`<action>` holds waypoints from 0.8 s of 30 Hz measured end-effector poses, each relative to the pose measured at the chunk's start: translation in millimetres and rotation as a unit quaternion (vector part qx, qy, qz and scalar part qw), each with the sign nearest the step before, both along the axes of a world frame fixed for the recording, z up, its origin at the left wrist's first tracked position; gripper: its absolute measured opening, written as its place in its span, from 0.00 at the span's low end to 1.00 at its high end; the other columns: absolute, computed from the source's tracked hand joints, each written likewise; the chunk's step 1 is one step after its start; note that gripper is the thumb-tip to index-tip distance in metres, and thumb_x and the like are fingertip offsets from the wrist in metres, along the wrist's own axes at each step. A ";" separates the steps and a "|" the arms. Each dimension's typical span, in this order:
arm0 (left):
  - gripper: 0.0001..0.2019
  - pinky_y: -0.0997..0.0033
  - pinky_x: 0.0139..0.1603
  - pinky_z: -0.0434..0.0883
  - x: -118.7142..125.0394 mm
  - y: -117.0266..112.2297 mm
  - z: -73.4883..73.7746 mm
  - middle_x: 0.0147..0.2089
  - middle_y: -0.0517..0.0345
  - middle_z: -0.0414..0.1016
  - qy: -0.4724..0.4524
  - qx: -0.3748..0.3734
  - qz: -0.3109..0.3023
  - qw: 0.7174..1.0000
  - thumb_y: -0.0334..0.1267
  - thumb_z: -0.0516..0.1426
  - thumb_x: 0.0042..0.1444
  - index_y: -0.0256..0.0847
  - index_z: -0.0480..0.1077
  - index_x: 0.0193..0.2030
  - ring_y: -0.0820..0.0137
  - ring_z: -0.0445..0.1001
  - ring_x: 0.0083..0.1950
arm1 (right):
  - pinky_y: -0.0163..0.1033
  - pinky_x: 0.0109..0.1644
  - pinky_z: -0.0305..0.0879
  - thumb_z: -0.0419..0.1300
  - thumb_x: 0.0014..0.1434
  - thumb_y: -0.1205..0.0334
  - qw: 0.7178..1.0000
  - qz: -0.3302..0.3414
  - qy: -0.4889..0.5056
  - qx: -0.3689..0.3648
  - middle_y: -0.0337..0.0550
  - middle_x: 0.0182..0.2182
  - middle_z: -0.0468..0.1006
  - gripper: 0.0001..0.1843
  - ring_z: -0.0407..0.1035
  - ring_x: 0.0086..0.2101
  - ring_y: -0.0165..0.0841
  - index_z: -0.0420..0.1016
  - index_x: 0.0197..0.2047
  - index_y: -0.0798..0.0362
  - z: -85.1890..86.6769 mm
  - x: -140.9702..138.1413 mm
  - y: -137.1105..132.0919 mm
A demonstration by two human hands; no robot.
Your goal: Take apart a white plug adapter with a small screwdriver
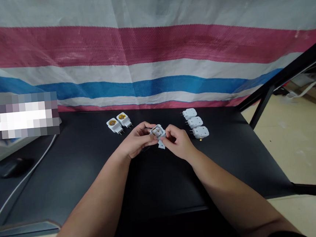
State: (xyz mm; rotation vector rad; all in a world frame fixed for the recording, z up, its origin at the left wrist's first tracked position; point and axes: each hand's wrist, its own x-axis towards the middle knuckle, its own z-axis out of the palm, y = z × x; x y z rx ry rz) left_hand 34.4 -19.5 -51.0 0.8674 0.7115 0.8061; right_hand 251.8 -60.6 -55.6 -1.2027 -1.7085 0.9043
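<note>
black table [158, 188] | back left: two white plug adapters with brass centres [119, 122] | back right: three white plug housings [195, 122] in a row | left hand [137, 139], right hand [178, 141]: both pinching open white housing [157, 132] between them, its contents unclear

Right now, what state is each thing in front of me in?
left hand, holding the open white plug adapter
right hand, pinching that adapter's edge
two brass-centered white plug adapters, lying on the black table
three closed white plug adapters, lined up, prongs left
small brass-colored bit, loose on the table
</note>
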 end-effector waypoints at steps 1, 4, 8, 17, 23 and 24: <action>0.21 0.74 0.46 0.84 0.0 0.4 -0.7 0.45 0.58 0.82 -0.001 -0.002 -0.002 1.000 0.29 0.77 0.50 0.41 0.80 0.49 0.70 0.85 0.45 | 0.36 0.29 0.55 0.66 0.64 0.56 1.000 0.003 0.004 -0.013 0.29 0.22 0.65 0.17 0.57 0.23 0.28 0.60 0.33 0.47 -0.3 0.2 0.5; 0.21 0.75 0.45 0.84 -0.5 1.4 -3.0 0.44 0.59 0.83 -0.006 -0.002 -0.010 1.000 0.29 0.78 0.49 0.42 0.81 0.48 0.72 0.85 0.44 | 0.36 0.29 0.55 0.67 0.63 0.55 0.999 0.009 0.009 -0.041 0.29 0.23 0.66 0.17 0.57 0.23 0.28 0.60 0.35 0.46 -0.4 1.6 1.9; 0.20 0.76 0.44 0.83 -1.1 1.5 -4.3 0.44 0.59 0.83 -0.016 0.009 -0.012 1.000 0.29 0.77 0.51 0.42 0.80 0.49 0.72 0.84 0.43 | 0.36 0.29 0.56 0.69 0.61 0.57 1.000 -0.011 -0.006 -0.015 0.27 0.24 0.62 0.17 0.55 0.24 0.28 0.62 0.37 0.46 0.0 3.5 2.8; 0.26 0.71 0.46 0.82 2.0 -0.3 -1.4 0.43 0.58 0.81 0.015 0.065 -0.020 0.998 0.27 0.75 0.51 0.42 0.79 0.57 0.71 0.83 0.43 | 0.37 0.30 0.65 0.64 0.68 0.62 0.991 -0.044 -0.023 0.122 0.40 0.37 0.71 0.04 0.67 0.29 0.30 0.79 0.45 0.48 -2.3 1.8 3.6; 0.27 0.68 0.48 0.79 4.4 -0.5 -3.1 0.44 0.57 0.83 0.032 0.123 -0.041 0.991 0.27 0.75 0.51 0.41 0.78 0.59 0.71 0.82 0.42 | 0.38 0.32 0.68 0.64 0.67 0.66 0.985 -0.058 -0.045 0.155 0.39 0.34 0.72 0.03 0.68 0.28 0.30 0.79 0.40 0.50 -4.1 -0.9 4.3; 0.27 0.68 0.48 0.79 5.0 -0.4 -3.6 0.44 0.57 0.83 0.035 0.124 -0.040 0.991 0.27 0.75 0.51 0.41 0.78 0.59 0.71 0.82 0.42 | 0.38 0.33 0.68 0.63 0.67 0.66 0.985 -0.061 -0.051 0.155 0.39 0.34 0.72 0.04 0.69 0.29 0.30 0.79 0.39 0.50 -4.3 -1.2 4.3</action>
